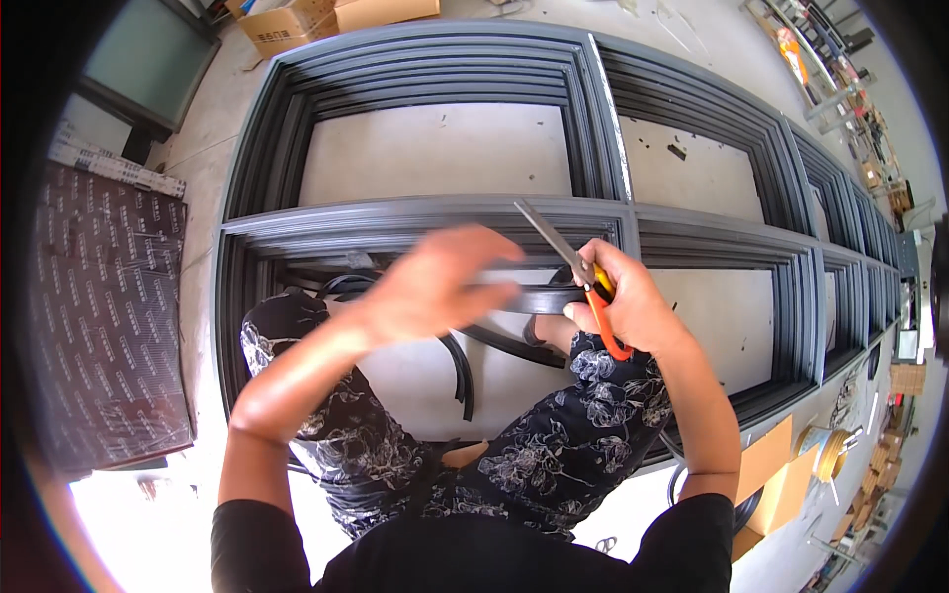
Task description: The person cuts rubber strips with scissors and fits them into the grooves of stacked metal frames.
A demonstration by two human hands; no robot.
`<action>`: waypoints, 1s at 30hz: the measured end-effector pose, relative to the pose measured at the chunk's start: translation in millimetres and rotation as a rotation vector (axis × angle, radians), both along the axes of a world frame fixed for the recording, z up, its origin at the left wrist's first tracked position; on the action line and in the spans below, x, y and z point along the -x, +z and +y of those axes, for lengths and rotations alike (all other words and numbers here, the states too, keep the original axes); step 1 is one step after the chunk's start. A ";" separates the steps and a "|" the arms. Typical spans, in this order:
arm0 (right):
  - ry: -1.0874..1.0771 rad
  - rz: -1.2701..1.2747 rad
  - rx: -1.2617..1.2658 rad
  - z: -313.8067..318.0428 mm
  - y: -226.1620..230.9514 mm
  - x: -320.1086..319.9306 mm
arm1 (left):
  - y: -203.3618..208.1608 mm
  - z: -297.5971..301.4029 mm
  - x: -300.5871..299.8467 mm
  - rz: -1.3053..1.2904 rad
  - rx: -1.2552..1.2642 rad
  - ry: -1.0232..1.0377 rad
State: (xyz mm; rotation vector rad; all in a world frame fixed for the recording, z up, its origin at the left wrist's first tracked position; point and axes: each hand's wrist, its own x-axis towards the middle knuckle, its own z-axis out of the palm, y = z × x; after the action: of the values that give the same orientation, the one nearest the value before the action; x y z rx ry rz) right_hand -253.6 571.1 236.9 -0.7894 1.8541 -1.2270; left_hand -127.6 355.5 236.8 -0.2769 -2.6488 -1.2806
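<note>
My right hand (627,301) is closed around a pair of scissors (554,237) with orange and yellow handles. Their blades point up and to the left. A black flexible strip (550,299) reaches the thumb and fingertips of the same hand. My left hand (440,282), smeared by motion, is near the strip's other side; whether it touches it cannot be made out. More black strip (463,381) curves down between my legs. Both hands are above a stack of dark grey metal frames (425,212), and my legs are inside one of its openings.
The frames' crossbars (611,119) divide the stack into several openings. Cardboard boxes (287,25) stand at the far left, and an open carton (766,474) is at the near right. A brown printed sheet (114,316) lies on the left. Small dark scraps (676,152) lie on the floor.
</note>
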 end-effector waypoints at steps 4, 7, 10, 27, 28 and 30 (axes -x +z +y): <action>0.011 0.044 0.046 -2.8 9.3 -13.6 | -26.0 33.9 6.0 -0.302 -0.310 -0.046; 0.046 0.074 -0.006 -1.4 6.7 -21.7 | -26.6 38.8 -0.9 -0.530 -0.500 -0.078; 0.064 0.108 0.030 -5.5 -3.3 -29.6 | -34.3 40.5 -6.5 -0.540 -0.660 -0.104; -0.217 -0.616 0.008 61.0 -90.8 -200.3 | -79.1 9.7 -67.8 -0.607 -0.659 0.284; -0.219 -0.623 0.000 57.9 -92.0 -202.5 | -77.9 11.8 -68.1 -0.599 -0.643 0.266; -0.342 -0.452 -0.060 44.2 -93.4 -197.6 | -75.7 14.4 -68.8 -0.625 -0.639 0.248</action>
State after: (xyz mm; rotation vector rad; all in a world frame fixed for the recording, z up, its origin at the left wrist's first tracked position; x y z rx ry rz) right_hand -56.0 615.3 143.5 -0.1377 1.6732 -1.4140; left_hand -58.8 369.9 161.1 0.6140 -2.3757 -2.2854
